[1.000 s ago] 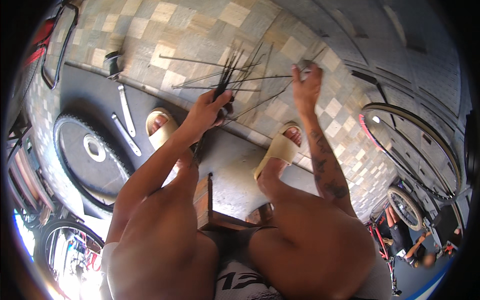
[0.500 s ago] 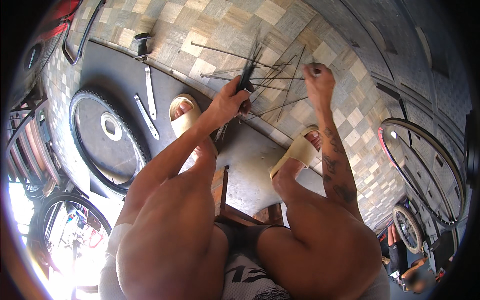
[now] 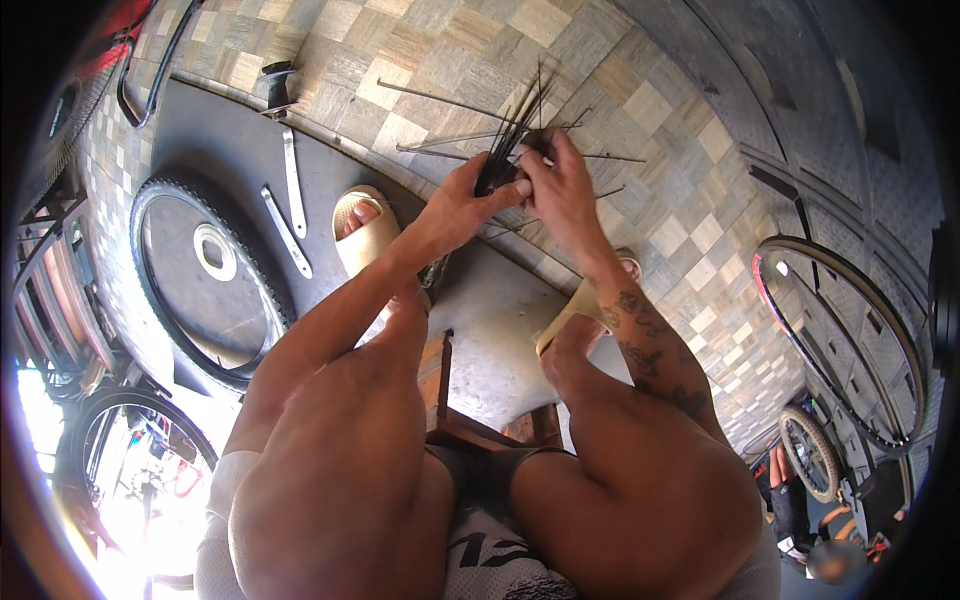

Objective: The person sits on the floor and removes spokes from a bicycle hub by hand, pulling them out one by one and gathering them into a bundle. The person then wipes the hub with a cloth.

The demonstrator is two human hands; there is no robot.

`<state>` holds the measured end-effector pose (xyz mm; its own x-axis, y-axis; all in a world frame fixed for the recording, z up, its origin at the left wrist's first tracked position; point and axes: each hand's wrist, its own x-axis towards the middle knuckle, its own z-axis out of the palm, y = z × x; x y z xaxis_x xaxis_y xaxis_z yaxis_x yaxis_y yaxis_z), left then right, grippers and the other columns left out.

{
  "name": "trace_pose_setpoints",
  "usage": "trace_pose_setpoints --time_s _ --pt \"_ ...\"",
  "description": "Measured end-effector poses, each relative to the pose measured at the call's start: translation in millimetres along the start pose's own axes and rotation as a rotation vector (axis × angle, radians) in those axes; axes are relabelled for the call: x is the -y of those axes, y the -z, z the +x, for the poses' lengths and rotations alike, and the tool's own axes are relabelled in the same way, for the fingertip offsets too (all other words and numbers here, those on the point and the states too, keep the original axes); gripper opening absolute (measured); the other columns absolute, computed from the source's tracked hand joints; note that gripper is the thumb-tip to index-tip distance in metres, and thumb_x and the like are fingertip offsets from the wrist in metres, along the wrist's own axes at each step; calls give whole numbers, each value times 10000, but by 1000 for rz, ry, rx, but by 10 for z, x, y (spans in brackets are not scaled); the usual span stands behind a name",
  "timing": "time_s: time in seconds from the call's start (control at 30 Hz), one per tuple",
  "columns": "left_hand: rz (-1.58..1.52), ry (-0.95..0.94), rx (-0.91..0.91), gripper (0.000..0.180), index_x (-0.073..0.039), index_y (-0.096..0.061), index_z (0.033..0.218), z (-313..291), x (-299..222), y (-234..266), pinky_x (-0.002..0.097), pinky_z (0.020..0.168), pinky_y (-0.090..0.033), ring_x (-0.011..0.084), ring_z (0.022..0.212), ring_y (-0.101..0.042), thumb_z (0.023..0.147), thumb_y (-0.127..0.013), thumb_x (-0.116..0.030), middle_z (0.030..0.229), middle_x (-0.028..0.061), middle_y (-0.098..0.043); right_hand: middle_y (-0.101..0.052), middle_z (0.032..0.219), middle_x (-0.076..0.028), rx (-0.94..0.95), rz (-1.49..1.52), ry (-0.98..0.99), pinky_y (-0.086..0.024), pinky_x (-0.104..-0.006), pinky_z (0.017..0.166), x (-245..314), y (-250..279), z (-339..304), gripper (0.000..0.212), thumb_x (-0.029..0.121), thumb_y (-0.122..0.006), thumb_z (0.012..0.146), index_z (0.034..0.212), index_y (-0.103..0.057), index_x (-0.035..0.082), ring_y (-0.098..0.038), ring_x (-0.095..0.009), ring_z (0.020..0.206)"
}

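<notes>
A bundle of thin black bicycle spokes (image 3: 508, 130) stands fanned out above my left hand (image 3: 455, 210), whose fingers are wrapped round its lower end. Right against the bundle is my right hand (image 3: 565, 190), its fingers pinched on spokes; their exact number is hidden. Both hands meet in front of my knees, over the edge between a dark mat and the tiled floor. Beyond them, several loose spokes (image 3: 440, 101) lie scattered across the tiles, partly covered by the hands and the bundle.
On the dark mat (image 3: 225, 120) to my left lie a bicycle tyre (image 3: 150, 270) around a pale ring (image 3: 214, 252), and two wrenches (image 3: 294, 180). A black hub-like part (image 3: 279, 90) stands at the mat's far edge. A wheel rim (image 3: 850, 250) leans at the right, near another person (image 3: 790, 505).
My right hand has moved left from above the loose spokes to the bundle and now touches it. Fewer loose spokes show on the tiles. The left hand has stayed in place.
</notes>
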<state>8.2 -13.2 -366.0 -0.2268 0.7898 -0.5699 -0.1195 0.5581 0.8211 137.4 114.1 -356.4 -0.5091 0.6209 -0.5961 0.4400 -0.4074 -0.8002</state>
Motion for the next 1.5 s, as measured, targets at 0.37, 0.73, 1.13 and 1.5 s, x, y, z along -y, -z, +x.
trace_pose_setpoints --time_s 0.37,0.73,1.13,1.5 --pt "-218 245 74 368 -35 -712 1201 -83 -153 252 263 624 -415 70 712 -529 1046 -714 -369 813 3 -632 -606 978 -17 95 190 35 -498 -314 741 41 -344 -91 194 179 -571 1106 1210 -654 38 -596 -132 902" --pt "-631 74 -291 311 42 -613 1259 29 -249 940 286 687 -480 129 675 -549 1136 -558 -238 638 -37 -412 -633 1244 -81 409 -1159 1029 -500 -466 1069 -529 118 217 273 92 -708 956 1227 -727 114 -611 -268 1189" --pt "-743 49 -340 238 -20 -591 1235 -49 -289 1202 197 421 -272 35 550 -326 1156 -522 -234 710 -64 -354 -775 991 -102 255 -855 707 -582 -349 708 -172 908 220 161 97 -709 1028 1171 -721 24 -742 -240 822" --pt "-793 262 -243 201 -11 -650 1180 81 -120 359 296 598 -419 112 722 -502 1068 -614 -174 839 3 -554 -748 943 -65 249 62 -40 -600 -285 683 5 593 -74 195 120 -668 1090 1197 -679 -43 -716 -132 811"
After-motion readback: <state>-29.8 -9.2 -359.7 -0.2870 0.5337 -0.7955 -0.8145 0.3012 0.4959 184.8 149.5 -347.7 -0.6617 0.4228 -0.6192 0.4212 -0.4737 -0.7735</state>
